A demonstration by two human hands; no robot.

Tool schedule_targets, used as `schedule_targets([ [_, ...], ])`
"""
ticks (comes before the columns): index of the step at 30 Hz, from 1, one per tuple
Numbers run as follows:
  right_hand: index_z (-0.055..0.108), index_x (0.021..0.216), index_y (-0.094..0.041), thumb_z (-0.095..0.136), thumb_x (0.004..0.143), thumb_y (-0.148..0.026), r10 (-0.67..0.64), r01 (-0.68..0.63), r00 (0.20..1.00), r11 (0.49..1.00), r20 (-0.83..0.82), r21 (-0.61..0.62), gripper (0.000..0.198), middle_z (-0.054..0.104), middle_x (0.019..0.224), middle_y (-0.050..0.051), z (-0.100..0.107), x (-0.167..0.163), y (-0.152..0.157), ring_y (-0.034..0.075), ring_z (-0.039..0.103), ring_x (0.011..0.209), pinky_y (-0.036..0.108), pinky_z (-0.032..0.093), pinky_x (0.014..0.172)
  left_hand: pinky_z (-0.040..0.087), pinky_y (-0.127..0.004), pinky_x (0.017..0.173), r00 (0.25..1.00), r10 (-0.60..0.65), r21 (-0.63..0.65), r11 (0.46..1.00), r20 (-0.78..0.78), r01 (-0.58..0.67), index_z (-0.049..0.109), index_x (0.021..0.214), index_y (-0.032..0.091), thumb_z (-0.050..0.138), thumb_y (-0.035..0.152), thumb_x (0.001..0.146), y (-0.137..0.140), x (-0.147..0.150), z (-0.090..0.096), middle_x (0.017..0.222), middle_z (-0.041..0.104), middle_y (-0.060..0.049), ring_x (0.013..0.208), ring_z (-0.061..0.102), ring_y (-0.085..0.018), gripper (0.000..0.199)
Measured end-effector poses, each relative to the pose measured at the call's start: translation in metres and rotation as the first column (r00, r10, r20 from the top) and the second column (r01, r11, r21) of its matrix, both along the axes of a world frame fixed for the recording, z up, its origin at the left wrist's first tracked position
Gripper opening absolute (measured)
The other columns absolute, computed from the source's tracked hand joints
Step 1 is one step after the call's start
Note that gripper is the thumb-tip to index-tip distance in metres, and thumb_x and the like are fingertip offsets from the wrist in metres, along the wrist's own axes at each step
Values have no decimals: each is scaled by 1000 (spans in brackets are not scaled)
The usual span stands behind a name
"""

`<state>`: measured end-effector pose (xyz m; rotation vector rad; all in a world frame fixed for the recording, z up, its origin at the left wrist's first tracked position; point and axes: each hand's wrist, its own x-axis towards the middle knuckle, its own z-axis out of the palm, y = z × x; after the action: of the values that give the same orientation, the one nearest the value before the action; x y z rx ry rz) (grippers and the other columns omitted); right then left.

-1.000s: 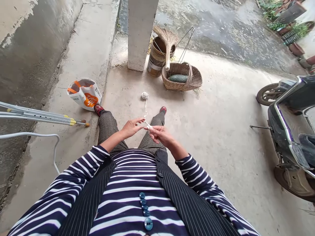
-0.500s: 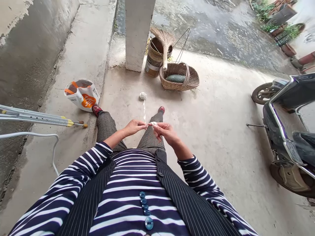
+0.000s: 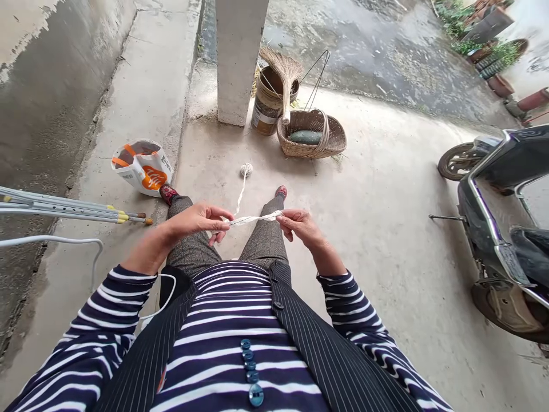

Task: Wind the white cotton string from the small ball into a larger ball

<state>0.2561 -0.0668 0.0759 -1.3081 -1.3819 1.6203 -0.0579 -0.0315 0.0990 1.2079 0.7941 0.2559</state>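
A white twisted strip of cord (image 3: pixel 254 219) is stretched between my two hands, above my knees. My left hand (image 3: pixel 205 222) pinches its left end between thumb and fingers. At the other end, my right hand (image 3: pixel 300 226) grips it between thumb and forefinger. From near my left fingers the same white cord trails forward to a small wound ball (image 3: pixel 246 169) on the concrete floor, between and beyond my feet. Whatever lies inside the curled fingers of each hand is hidden.
A white-and-orange bag (image 3: pixel 143 167) stands by my left foot, with crutches (image 3: pixel 86 209) at the left. Ahead are a pillar (image 3: pixel 240 63), a bucket (image 3: pixel 266 106) holding a straw broom (image 3: pixel 283 74), and a wicker basket (image 3: pixel 311 146) with a green gourd (image 3: pixel 305 137). A scooter (image 3: pixel 506 223) stands right.
My hands have moved apart from nearly touching, my left going leftward, drawing the white cord out between them. The ball on the floor has shifted slightly, its trailing strand now slanting left.
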Motion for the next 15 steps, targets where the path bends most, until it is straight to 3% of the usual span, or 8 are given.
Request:
schedule_targets([
  [2, 61, 67, -16, 73, 83, -55, 34, -35, 999, 999, -15, -40, 44, 45, 50, -7, 2, -1, 1, 7, 43, 38, 22, 31, 39, 50, -29, 61, 1000, 21, 20, 1000, -8, -21, 67, 120, 11, 72, 39, 84, -1, -6, 4, 66, 71, -2, 55, 61, -16, 46],
  [5, 73, 85, -12, 76, 82, -51, 59, -71, 994, 990, -92, -125, 40, 42, 49, -8, 5, -3, 0, 6, 39, 38, 22, 30, 38, 54, -33, 79, 980, 174, 231, 962, -99, -147, 69, 118, 11, 71, 40, 84, 8, -7, -7, 81, 75, -6, 76, 68, -19, 45],
  [9, 76, 92, -10, 79, 80, -46, 29, -83, 971, 972, -239, -220, 38, 40, 47, -9, 3, -11, -2, 5, 34, 38, 21, 27, 37, 49, -40, 104, 902, 384, 584, 785, -196, -207, 71, 120, 12, 74, 33, 78, 14, 13, -43, 121, 75, -13, 108, 68, -25, 47],
  [11, 77, 93, -10, 82, 78, -45, 14, -93, 955, 962, -296, -255, 38, 41, 48, -9, 0, -15, -3, 4, 32, 39, 20, 26, 36, 49, -40, 106, 928, 331, 628, 762, -171, -157, 71, 121, 16, 75, 33, 77, 8, 30, -61, 128, 73, -12, 112, 68, -25, 48],
  [13, 77, 93, -11, 84, 76, -44, -2, -98, 941, 956, -338, -278, 38, 41, 49, -10, -2, -19, -4, 4, 31, 39, 19, 25, 35, 51, -39, 105, 963, 247, 623, 772, -110, -126, 71, 123, 18, 76, 35, 78, -2, 49, -75, 128, 73, -10, 113, 69, -25, 49],
  [15, 77, 93, -11, 84, 76, -43, -8, -103, 931, 953, -364, -286, 37, 42, 49, -9, -2, -22, -4, 3, 31, 40, 18, 24, 35, 51, -38, 105, 970, 238, 611, 774, -40, -165, 72, 123, 18, 75, 36, 81, -10, 66, -84, 126, 74, -9, 114, 70, -25, 46],
])
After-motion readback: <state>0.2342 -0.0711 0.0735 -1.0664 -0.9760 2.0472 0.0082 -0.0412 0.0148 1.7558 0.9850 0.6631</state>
